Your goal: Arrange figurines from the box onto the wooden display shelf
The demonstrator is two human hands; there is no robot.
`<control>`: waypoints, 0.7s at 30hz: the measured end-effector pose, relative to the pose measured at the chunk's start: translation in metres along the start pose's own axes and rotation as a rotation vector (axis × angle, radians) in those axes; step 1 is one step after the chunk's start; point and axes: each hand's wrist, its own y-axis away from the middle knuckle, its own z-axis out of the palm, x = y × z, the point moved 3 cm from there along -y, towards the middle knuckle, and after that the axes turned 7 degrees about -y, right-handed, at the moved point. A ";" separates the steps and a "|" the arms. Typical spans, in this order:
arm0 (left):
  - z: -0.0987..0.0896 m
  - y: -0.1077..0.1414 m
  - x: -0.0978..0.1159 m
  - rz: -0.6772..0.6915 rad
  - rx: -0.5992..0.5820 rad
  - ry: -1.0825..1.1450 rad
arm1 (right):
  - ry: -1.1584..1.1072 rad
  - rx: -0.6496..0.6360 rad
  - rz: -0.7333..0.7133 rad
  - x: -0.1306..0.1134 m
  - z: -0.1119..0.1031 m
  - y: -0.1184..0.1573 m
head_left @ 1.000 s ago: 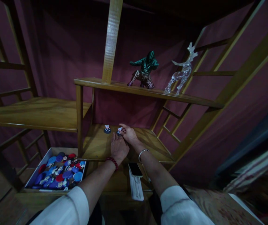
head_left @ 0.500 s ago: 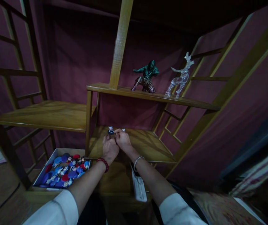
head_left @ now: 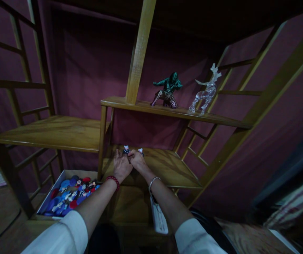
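Observation:
My left hand [head_left: 122, 164] and my right hand [head_left: 138, 160] meet at the fingertips over the lower right shelf board [head_left: 164, 165]. The fingers of both hands are bent inward and closed; whatever lies between them is hidden. Just beyond the fingertips stands a small white-headed figurine [head_left: 126, 149] with a dark lower part. A second small figurine [head_left: 141, 151] of similar look stands to the right, behind my right hand, its lower part partly covered. A red bead bracelet [head_left: 113, 179] circles my left wrist, and a pale one [head_left: 154, 180] my right.
An open box [head_left: 45, 198] of red, blue and purple figurines sits low at left. Above the hands, a shelf edge [head_left: 178, 114] carries a green-hooded figure [head_left: 168, 90] and a clear deer figurine [head_left: 206, 92]. A white object [head_left: 159, 218] hangs below my right wrist.
My hands have shifted slightly lower relative to the figurines, and the right-hand figurine shows more fully. The whole view has tilted a little, moving the shelf down and right in the picture.

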 end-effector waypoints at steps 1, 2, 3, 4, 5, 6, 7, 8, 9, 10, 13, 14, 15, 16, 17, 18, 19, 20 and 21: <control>0.000 -0.001 0.000 0.001 -0.006 -0.010 | -0.014 -0.003 0.008 0.001 0.000 -0.001; 0.000 -0.002 0.000 0.004 -0.012 -0.016 | -0.026 -0.006 0.010 0.002 0.000 -0.002; -0.001 -0.002 0.000 0.008 -0.018 -0.018 | -0.036 -0.008 0.009 0.002 0.000 -0.002; -0.001 -0.003 -0.001 0.011 -0.026 -0.016 | -0.045 -0.011 0.007 0.002 0.000 -0.003; 0.000 -0.003 -0.001 0.014 -0.036 -0.013 | -0.054 -0.013 0.003 0.002 0.000 -0.003; 0.000 -0.004 -0.001 0.017 -0.049 -0.008 | -0.063 -0.014 -0.002 0.002 0.000 -0.003; 0.001 -0.005 -0.001 0.017 -0.065 -0.003 | -0.072 -0.013 -0.005 0.003 0.000 -0.004; 0.002 -0.006 -0.001 0.015 -0.082 0.001 | -0.080 -0.013 -0.006 0.003 0.001 -0.004; 0.003 -0.007 -0.002 0.013 -0.099 0.007 | -0.087 -0.011 -0.008 0.004 0.001 -0.005; 0.004 -0.008 -0.002 0.007 -0.113 0.012 | -0.091 -0.009 -0.009 0.005 0.002 -0.005; 0.005 -0.009 -0.002 -0.005 -0.136 0.021 | -0.097 -0.006 -0.020 0.008 0.004 -0.007; 0.005 -0.009 -0.002 0.000 -0.136 0.020 | -0.097 -0.006 -0.023 0.009 0.004 -0.007; 0.004 -0.009 -0.002 0.005 -0.132 0.017 | -0.096 -0.008 -0.022 0.009 0.004 -0.007; 0.004 -0.008 -0.002 0.010 -0.124 0.012 | -0.096 -0.011 -0.018 0.009 0.005 -0.007; 0.004 -0.008 -0.002 0.014 -0.113 0.006 | -0.096 -0.014 -0.010 0.009 0.005 -0.007; 0.003 -0.007 -0.002 0.014 -0.102 -0.003 | -0.098 -0.017 -0.004 0.008 0.005 -0.006; 0.003 -0.006 -0.002 0.010 -0.089 -0.012 | -0.100 -0.018 -0.002 0.008 0.004 -0.006; 0.003 -0.005 -0.002 0.007 -0.075 -0.020 | -0.102 -0.020 0.000 0.007 0.004 -0.005; 0.003 -0.005 -0.003 0.005 -0.060 -0.025 | -0.103 -0.020 0.000 0.006 0.004 -0.004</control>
